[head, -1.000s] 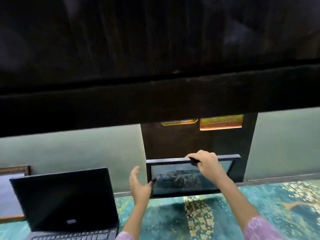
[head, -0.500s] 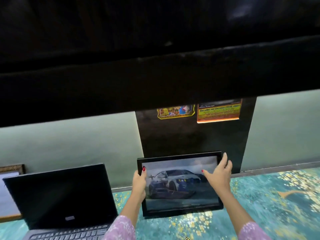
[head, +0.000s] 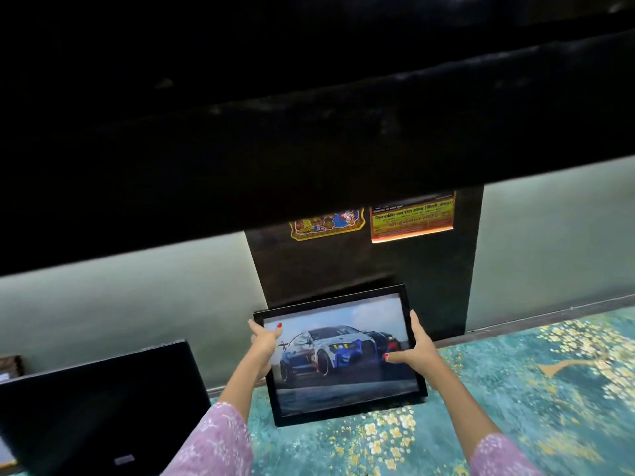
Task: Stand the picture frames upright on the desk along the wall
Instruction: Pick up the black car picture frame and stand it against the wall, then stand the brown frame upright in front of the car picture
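Observation:
A black picture frame with a photo of a white and blue car stands on its long edge on the teal flowered desk cover, leaning back toward the dark wall panel. My left hand grips the frame's left edge near the top corner, thumb on the glass. At the frame's right edge, my right hand holds on, thumb across the picture. Both sleeves are pink.
An open black laptop stands at the left, close to the frame. A wooden-framed picture shows at the far left edge behind it. Two stickers hang on the dark panel. A dark shelf overhangs the desk.
The frame went from tipped flat with only its top edge showing to standing face-on. My hands shifted from its top and corner to its two side edges.

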### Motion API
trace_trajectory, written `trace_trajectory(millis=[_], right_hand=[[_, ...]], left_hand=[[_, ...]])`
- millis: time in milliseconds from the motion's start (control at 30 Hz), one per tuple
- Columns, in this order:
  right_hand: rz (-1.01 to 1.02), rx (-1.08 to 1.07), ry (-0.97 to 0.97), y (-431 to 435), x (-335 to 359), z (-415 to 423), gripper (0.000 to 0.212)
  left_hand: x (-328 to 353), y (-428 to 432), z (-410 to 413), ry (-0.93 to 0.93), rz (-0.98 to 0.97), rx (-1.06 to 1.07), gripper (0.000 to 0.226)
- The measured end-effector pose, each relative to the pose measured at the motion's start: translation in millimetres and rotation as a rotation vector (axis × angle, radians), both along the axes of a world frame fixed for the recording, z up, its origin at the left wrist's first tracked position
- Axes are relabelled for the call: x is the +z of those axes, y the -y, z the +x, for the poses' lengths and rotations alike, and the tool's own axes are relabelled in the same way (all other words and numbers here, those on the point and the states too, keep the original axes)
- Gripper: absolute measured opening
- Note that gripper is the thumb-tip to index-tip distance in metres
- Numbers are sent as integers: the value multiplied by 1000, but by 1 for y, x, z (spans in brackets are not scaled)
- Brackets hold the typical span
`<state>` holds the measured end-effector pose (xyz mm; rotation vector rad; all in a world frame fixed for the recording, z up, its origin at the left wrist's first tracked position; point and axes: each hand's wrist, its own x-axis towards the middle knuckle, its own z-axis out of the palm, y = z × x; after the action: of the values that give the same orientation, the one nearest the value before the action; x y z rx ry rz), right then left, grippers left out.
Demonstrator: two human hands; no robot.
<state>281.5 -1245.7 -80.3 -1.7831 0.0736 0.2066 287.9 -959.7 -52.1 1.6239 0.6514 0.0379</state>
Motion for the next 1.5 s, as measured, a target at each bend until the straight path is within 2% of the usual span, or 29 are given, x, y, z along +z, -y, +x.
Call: trace_trajectory(millis=[100,267,333,467,533,633,733,800,867,967,1067,1200,1267,1333,1433,1500], right_hand=[[43,13,3,-6,-2,3,117],[18,66,38,-13,-1,17,113],[-48,87,22,-15,-2,22,115],[-327,114,-3,-17,-7,28,118],[-409,111,-4,-16,-8,27,116],[-462,129,11,-11,-12,19,110],[-405,128,52,-7,-19,-1,98],[-385,134,34,-6,-27,-27,79],[-433,203,-8,-7,-45,-65,67],[-549,338,-37,-9,-73,-129,59],[-671,386,6,-1,-94,-182,53],[-767,183,30,14,-96,-221,49],[-810,43,-52,21,-92,-233,51],[-847,7,-138,24,-92,-238,56],[-807,-17,-209,23,-88,-242,58],[-697,-85,-221,22,-86,-244,57]], left_hand=[[4,-8,-2,27,-77,-92,78],[0,-26,-6,181,-81,-38,72],[-3,-30,-7,154,0,-73,75],[0,-16,-8,-76,307,-146,96],[1,-4,-14,-140,380,-118,98],[-8,8,-30,-138,415,-47,92],[-31,22,-58,-12,326,5,81],[-52,34,-86,-21,297,-76,64],[-75,47,-124,-120,311,-238,50],[-101,59,-169,-181,442,-399,47],[-113,66,-202,-132,623,-408,45],[-117,70,-229,-202,716,-474,43],[-122,76,-243,-258,813,-572,49],[-128,81,-249,-293,910,-599,52],[-123,84,-245,-350,930,-618,46],[-116,86,-241,-287,875,-609,41]])
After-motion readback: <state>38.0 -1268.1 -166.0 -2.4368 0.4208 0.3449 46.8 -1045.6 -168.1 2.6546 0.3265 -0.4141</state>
